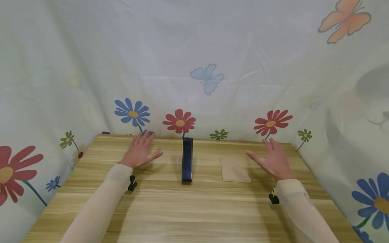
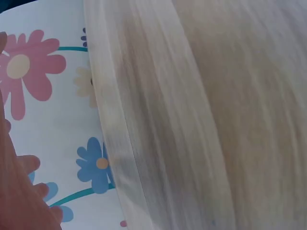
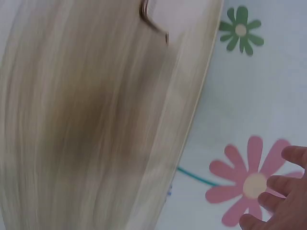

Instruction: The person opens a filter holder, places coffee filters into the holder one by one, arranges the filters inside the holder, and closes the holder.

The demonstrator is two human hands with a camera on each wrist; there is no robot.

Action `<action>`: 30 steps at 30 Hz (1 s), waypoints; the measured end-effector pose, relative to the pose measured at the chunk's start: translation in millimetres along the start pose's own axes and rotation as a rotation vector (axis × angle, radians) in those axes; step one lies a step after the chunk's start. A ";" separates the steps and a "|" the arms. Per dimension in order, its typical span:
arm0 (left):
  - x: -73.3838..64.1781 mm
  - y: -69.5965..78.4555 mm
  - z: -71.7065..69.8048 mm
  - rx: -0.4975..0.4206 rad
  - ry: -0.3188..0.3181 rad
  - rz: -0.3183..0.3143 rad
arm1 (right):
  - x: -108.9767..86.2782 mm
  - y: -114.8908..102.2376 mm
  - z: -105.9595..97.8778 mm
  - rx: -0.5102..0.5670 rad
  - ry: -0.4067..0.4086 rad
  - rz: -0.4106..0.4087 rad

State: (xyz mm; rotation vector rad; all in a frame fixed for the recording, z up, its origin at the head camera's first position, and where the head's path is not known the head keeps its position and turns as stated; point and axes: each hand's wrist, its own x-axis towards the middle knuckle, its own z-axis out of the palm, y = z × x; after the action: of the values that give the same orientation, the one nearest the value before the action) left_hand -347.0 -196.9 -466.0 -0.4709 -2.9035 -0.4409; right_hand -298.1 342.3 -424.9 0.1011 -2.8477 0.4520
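Observation:
My left hand is held over the left side of the wooden table, with fingers straight and thumb spread out to the side. Over the right side, my right hand is spread the same way, its thumb pointing inward. Both hands hold nothing. Between them lies a long, narrow, dark navy bar-shaped object with a glossy top. To its right, nearer the right hand, is a flat beige piece like card, with an uneven right edge. Part of this flat piece shows at the top of the right wrist view.
The light wood-grain table ends at the back against a white curtain printed with flowers and butterflies. More curtain hangs at both sides. A small black device is strapped at the left wrist, another black device at the right.

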 end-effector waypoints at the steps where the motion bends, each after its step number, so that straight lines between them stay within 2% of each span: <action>1: 1.1 0.2 1.3 -0.011 -0.001 0.011 | 0.0 -3.0 1.8 0.011 -0.001 0.000; 4: 4.8 2.5 3.6 -0.065 -0.013 0.041 | -0.8 -14.8 8.5 0.050 -0.006 0.000; 8: 10.5 8.0 6.5 -0.169 -0.075 0.062 | -2.7 -38.0 17.8 0.115 -0.004 -0.016; 11: 14.1 14.3 7.3 -0.286 -0.120 0.059 | -3.7 -58.1 25.5 0.177 0.003 -0.040; 14: 16.5 22.5 6.7 -0.426 -0.149 0.028 | -4.6 -77.7 34.3 0.245 -0.001 -0.060; 18: 18.6 35.3 6.3 -0.593 -0.168 -0.035 | -7.9 -102.9 45.1 0.341 -0.068 -0.053; 21: 20.5 45.0 7.4 -0.689 -0.176 -0.047 | -13.5 -121.8 53.5 0.417 -0.143 -0.031; 25: 23.7 54.7 13.0 -0.769 -0.176 -0.035 | -21.0 -146.6 66.5 0.526 -0.215 -0.011; 30: 29.0 65.5 20.3 -0.810 -0.163 -0.042 | -29.2 -173.6 79.8 0.612 -0.273 0.014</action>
State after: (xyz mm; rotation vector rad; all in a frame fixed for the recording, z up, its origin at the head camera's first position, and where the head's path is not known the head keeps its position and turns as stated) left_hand -354.8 -122.9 -462.0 -0.5552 -2.7633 -1.6637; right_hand -270.4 153.3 -454.6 0.2719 -2.8524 1.3919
